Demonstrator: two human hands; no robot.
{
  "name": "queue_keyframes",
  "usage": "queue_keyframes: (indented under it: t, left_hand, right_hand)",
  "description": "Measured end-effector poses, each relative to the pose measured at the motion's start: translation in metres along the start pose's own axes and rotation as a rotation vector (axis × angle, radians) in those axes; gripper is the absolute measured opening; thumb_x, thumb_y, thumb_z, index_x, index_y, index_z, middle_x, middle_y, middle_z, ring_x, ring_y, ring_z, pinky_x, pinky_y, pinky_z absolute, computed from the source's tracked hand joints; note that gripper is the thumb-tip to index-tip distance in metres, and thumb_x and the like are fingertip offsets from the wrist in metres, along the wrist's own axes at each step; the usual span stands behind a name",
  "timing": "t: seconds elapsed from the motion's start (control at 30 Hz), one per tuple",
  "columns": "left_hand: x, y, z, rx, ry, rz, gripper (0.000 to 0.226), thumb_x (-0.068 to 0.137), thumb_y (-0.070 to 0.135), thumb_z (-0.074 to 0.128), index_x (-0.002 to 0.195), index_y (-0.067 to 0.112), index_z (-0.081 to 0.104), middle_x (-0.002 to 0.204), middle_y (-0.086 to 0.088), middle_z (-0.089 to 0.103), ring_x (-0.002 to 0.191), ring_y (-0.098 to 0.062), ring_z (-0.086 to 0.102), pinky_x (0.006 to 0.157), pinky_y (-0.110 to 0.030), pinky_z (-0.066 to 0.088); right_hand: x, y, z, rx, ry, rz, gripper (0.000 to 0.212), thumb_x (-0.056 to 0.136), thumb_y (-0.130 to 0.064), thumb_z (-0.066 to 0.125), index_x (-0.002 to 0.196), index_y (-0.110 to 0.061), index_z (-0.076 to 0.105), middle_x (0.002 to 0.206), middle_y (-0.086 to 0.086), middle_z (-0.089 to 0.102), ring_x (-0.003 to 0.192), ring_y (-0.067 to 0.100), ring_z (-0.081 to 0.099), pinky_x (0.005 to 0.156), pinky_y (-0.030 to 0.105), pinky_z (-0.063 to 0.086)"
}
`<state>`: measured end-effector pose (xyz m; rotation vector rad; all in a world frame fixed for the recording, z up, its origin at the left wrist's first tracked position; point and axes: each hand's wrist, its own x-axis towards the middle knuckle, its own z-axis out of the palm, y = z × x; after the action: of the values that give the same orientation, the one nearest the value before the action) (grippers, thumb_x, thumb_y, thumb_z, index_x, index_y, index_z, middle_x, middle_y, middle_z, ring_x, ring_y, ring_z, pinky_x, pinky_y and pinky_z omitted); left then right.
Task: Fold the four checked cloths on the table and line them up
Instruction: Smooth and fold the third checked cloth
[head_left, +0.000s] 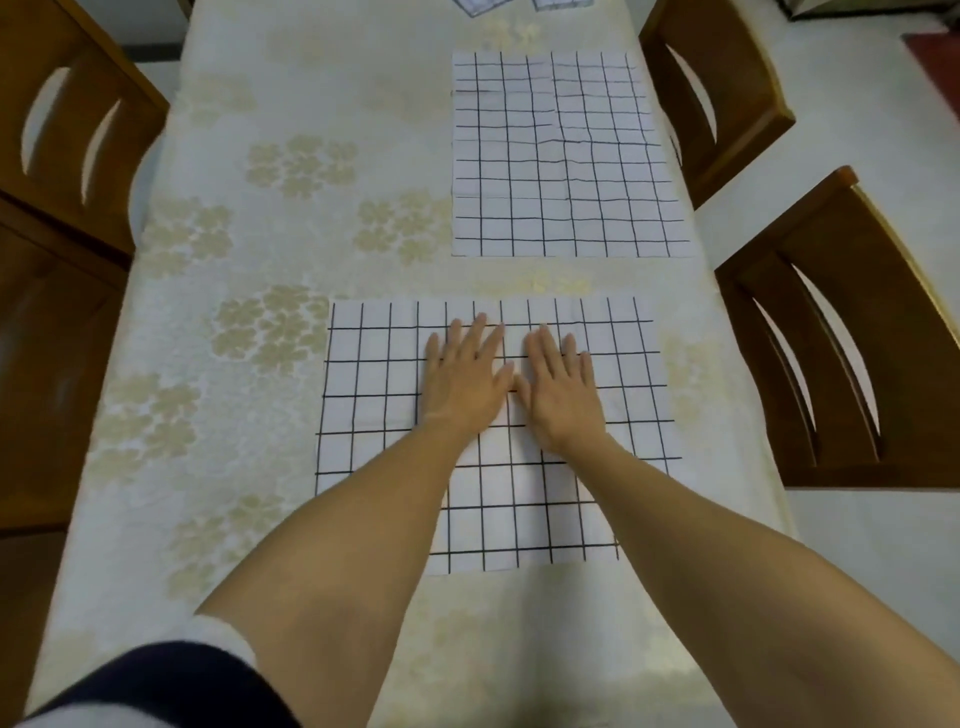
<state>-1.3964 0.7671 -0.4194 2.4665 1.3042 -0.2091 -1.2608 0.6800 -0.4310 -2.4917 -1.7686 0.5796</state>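
Both hands lie palm down on the near checked cloth (374, 374), which is spread flat on the tabletop (249, 467) at the near middle. The left hand (465, 374) and the right hand (558, 387) sit side by side on the far half of this cloth. Their fingers are straight and slightly spread, and the thumbs almost meet. Both forearms cross the near part of the cloth.

A second checked cloth (566, 156) lies flat farther away and to the right, apart from the near one, with faint creases across it. At the far edge of the view, the corners of two more checked cloths (475, 5) (561, 4) show.

A cream flowered tablecloth covers the tabletop. One wooden chair (78, 119) stands on the left and two chairs (717, 93) (841, 338) stand on the right. A dark sleeve (156, 686) shows at the near left.
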Motion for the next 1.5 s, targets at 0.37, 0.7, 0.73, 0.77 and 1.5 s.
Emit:
queue_keyframes:
  t: [0.37,0.7,0.73,0.77,1.5]
  left_hand:
    - [-0.005,-0.029,0.019,0.119,0.061,0.023,0.071,0.098,0.071,0.001,0.159,0.038,-0.017,0.167,0.008,-0.024,0.154,-0.023,-0.022,0.124,-0.052,-0.009]
    - [-0.007,-0.032,0.018,0.107,0.092,0.028,0.073,0.097,0.072,0.001,0.159,0.037,-0.014,0.167,0.008,-0.023,0.155,-0.023,-0.019,0.124,-0.051,-0.010]
    - [-0.007,-0.032,0.018,0.103,0.090,0.029,0.073,0.097,0.072,0.001,0.160,0.037,-0.014,0.167,0.008,-0.022,0.155,-0.023,-0.019,0.124,-0.051,-0.010]
    - [-0.007,-0.032,0.017,0.097,0.086,0.030,0.073,0.097,0.072,0.001,0.160,0.037,-0.014,0.167,0.008,-0.022,0.155,-0.023,-0.019,0.124,-0.051,-0.011]
    - [-0.010,-0.030,0.003,0.068,0.044,0.045,0.064,0.104,0.059,0.007,0.160,0.035,-0.013,0.167,0.004,-0.023,0.154,-0.027,-0.023,0.122,-0.060,-0.011]
  right_hand:
    - [-0.032,0.080,-0.017,0.178,0.322,0.452,0.075,0.099,-0.052,0.050,0.156,-0.009,0.027,0.161,0.019,0.026,0.147,0.036,0.025,0.120,0.048,0.025]
    - [-0.039,0.095,-0.054,0.609,0.102,0.734,0.036,0.089,-0.040,0.073,0.100,-0.007,0.065,0.092,0.005,0.065,0.091,0.029,0.064,0.080,0.039,0.052]
    - [-0.041,0.094,-0.056,0.623,0.093,0.722,0.031,0.091,-0.039,0.072,0.090,-0.008,0.067,0.087,0.006,0.067,0.089,0.029,0.065,0.075,0.037,0.052]
    - [-0.045,0.092,-0.059,0.626,0.102,0.706,0.030,0.091,-0.039,0.071,0.083,-0.011,0.066,0.084,0.007,0.068,0.087,0.029,0.065,0.070,0.034,0.051]
    - [-0.084,-0.067,-0.140,1.045,0.240,0.493,0.066,0.068,-0.046,0.075,0.108,0.004,0.059,0.110,0.032,0.063,0.097,0.049,0.064,0.088,0.064,0.054]
